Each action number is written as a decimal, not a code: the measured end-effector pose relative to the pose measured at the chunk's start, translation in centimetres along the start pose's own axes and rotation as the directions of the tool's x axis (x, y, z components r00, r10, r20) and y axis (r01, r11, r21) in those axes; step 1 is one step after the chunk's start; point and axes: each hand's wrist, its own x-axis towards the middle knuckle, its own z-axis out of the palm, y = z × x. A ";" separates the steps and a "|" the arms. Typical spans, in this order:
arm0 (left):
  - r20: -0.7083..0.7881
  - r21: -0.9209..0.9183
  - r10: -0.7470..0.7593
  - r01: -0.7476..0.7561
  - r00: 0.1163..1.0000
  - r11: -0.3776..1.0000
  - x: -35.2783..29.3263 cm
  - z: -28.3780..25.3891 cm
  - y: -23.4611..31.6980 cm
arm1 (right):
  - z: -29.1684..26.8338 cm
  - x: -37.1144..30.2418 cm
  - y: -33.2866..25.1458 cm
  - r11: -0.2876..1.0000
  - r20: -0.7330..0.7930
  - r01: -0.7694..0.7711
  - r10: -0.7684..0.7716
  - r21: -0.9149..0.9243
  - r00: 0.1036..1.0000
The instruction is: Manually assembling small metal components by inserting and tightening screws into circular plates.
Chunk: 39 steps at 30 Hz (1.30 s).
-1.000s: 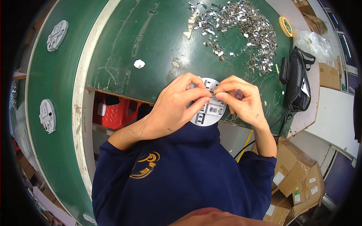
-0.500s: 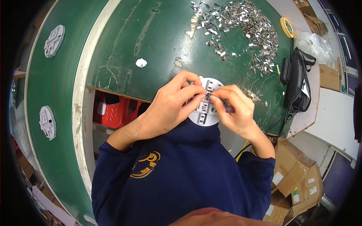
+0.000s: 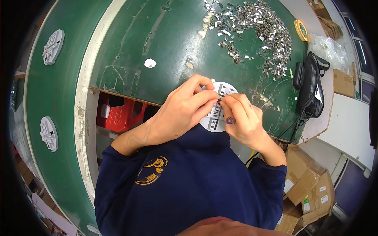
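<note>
The disc (image 3: 215, 114) sits at the near edge of the tabletop (image 3: 173, 47), beneath both hands. The right hand (image 3: 246, 120), grasping a purple handle (image 3: 230, 120), has rolled inward; work seems centred on one dark piece (image 3: 219, 100). Whether the left hand (image 3: 188, 104) grips it, I cannot tell.

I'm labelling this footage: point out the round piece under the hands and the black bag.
Round piece (image 3: 215, 114): head view, on its exposed upper face.
Black bag (image 3: 311, 84): head view, on the middle of its body.
</note>
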 end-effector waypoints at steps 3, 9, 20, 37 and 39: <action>0.001 0.004 0.013 -0.013 1.000 1.000 0.0 0.0 -0.1 | 0.2 0.0 -0.2 1.000 -0.006 0.004 -0.004 -0.024 1.000; 0.034 -0.024 -0.023 0.024 0.999 0.999 0.3 -0.2 -0.2 | -0.6 0.8 -0.2 0.994 0.104 -0.078 0.069 0.082 0.992; 0.271 0.291 0.051 -0.133 0.961 0.948 -0.3 -0.4 0.8 | -2.3 4.9 0.9 0.173 0.078 -0.149 0.362 0.973 0.929; 0.282 0.335 0.040 -0.138 0.959 0.932 -0.9 -0.2 0.8 | -0.8 5.0 -1.0 0.179 0.065 -0.157 0.433 0.971 0.899; 0.283 0.333 0.040 -0.138 0.958 0.933 -0.9 -0.2 0.9 | -0.8 5.0 -1.2 0.188 0.062 -0.161 0.445 0.969 0.894</action>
